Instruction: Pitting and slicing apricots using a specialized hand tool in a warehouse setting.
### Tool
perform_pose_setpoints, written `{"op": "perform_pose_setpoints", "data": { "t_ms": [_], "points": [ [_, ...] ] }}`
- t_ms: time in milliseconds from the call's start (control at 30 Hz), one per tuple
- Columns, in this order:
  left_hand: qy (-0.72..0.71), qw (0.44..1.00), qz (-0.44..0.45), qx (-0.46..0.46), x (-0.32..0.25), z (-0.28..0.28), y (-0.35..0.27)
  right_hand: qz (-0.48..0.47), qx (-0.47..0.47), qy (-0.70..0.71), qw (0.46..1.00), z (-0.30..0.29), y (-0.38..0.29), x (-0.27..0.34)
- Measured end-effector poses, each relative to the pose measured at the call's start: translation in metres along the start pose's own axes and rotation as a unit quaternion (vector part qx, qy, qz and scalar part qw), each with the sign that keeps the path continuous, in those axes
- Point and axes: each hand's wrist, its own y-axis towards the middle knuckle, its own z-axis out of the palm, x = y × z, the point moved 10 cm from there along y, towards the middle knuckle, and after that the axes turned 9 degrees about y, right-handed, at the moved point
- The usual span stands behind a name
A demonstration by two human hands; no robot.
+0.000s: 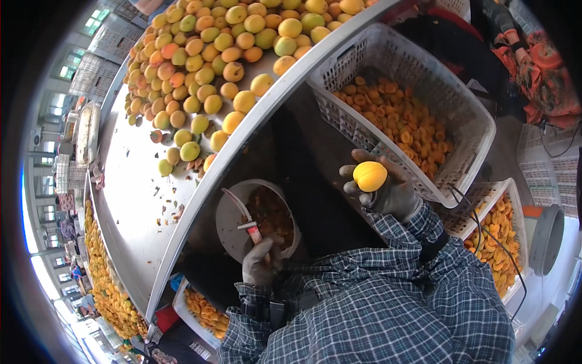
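Note:
My left hand [263,263], in a grey glove, is closed around the red and white handle of a small hand tool [253,232] with a metal head. It is over the near rim of a white bucket [231,227] that holds dark orange scraps. A curved pale strip rises beside the tool's head; whether it belongs to the tool or the bucket I cannot tell. Farther right, my right hand [391,186], gloved too, holds a whole yellow apricot [370,176] with its seam showing. That hand is beside the near wall of a white plastic crate [473,150] containing apricot halves [409,123].
A metal-edged table [136,204] bears many whole apricots [200,59]. More crates of apricot halves stand at lower right [500,236] and lower left [204,314]. A grey bucket [545,241] and black cable [500,243] are at right. Another person's arm [514,41] shows at upper right.

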Motion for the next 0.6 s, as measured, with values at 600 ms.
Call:
{"op": "perform_pose_setpoints", "data": {
  "t_ms": [600],
  "points": [
    [0.013,0.994,0.097,0.057,-0.010,0.006,-0.002,-0.398,0.051,-0.787,0.468,0.228,0.009,0.025]
  ]
}}
